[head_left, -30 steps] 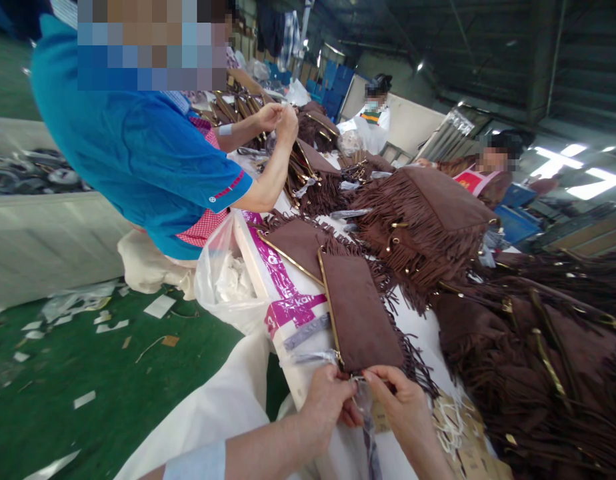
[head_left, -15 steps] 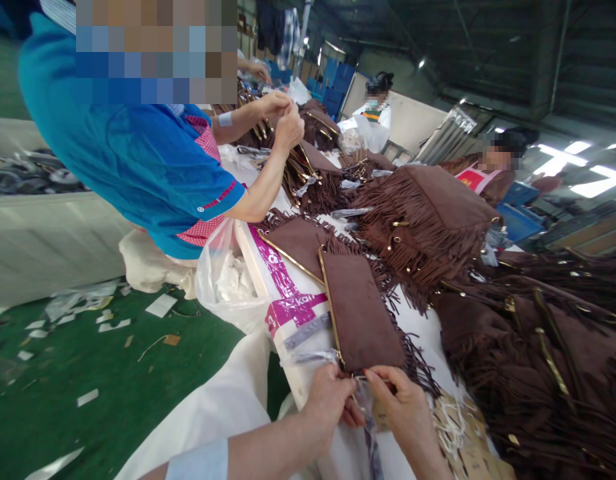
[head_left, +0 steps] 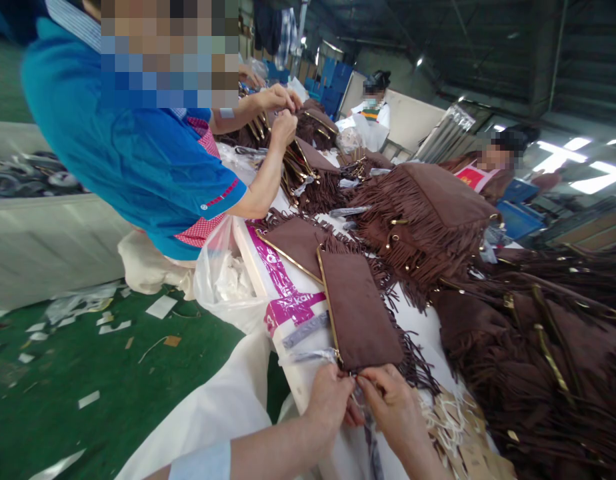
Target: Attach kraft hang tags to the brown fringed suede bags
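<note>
A flat brown suede bag point(head_left: 358, 313) with a gold frame edge and fringe lies on the white table cover in front of me. My left hand point(head_left: 331, 400) and my right hand point(head_left: 388, 403) meet at its near bottom corner. Both are closed in a pinch on something small there, beside the bag's corner; I cannot make out what it is. A crumpled strip of clear plastic point(head_left: 308, 357) lies just left of my left hand.
A person in a blue shirt point(head_left: 138, 160) works at the table's left side, hands raised over more bags. Heaps of brown fringed bags point(head_left: 423, 220) cover the table to the right. Cardboard tags point(head_left: 463, 440) lie by my right hand. Paper scraps litter the green floor point(head_left: 88, 373).
My right hand has moved slightly left, closing against my left hand at the bag's corner. The person in blue has shifted their hands a little.
</note>
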`<state>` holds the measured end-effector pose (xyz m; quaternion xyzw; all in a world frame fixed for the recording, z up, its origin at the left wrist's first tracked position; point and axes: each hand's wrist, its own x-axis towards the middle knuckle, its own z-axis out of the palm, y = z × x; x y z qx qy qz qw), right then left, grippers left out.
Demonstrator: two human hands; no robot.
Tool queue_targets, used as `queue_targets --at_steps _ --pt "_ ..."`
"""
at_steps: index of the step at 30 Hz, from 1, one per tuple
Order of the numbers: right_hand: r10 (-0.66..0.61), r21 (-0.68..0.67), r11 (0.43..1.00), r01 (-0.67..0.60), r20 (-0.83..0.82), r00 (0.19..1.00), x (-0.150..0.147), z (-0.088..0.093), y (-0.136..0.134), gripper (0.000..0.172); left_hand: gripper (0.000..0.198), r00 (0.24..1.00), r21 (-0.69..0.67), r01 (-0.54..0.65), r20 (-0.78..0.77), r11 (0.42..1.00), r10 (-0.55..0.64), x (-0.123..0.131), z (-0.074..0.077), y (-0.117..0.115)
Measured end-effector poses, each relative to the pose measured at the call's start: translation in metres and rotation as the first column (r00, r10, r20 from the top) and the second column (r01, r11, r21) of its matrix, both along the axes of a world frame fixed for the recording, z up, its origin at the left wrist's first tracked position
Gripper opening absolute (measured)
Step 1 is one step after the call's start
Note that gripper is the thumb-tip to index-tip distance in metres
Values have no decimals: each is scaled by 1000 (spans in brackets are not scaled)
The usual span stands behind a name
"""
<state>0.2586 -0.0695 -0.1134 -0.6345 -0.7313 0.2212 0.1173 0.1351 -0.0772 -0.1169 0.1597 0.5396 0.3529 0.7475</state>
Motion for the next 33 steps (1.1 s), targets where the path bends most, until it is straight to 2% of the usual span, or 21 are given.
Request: queue_targets --at_steps 9,17,23,30,33 --pt "30 69 997 -36 88 996 -13 5 1 19 5 1000 30 7 17 1000 -8 1 -7 -2" --pt "28 116 992 -44 139 990 -7 -4 2 19 6 1000 48 19 11 999 -19 3 -15 -2" --pt "-2 153 988 -15 114 994 -5 -9 -1 20 6 1000 45 17 10 999 -18 2 -11 -1" --pt "-6 325 945 -42 146 989 -8 -11 -9 20 3 999 28 -23 24 999 22 2 -9 -1" --pt "24 343 935 -87 184 983 -10 -11 -11 20 4 999 26 -29 35 999 29 2 -7 0"
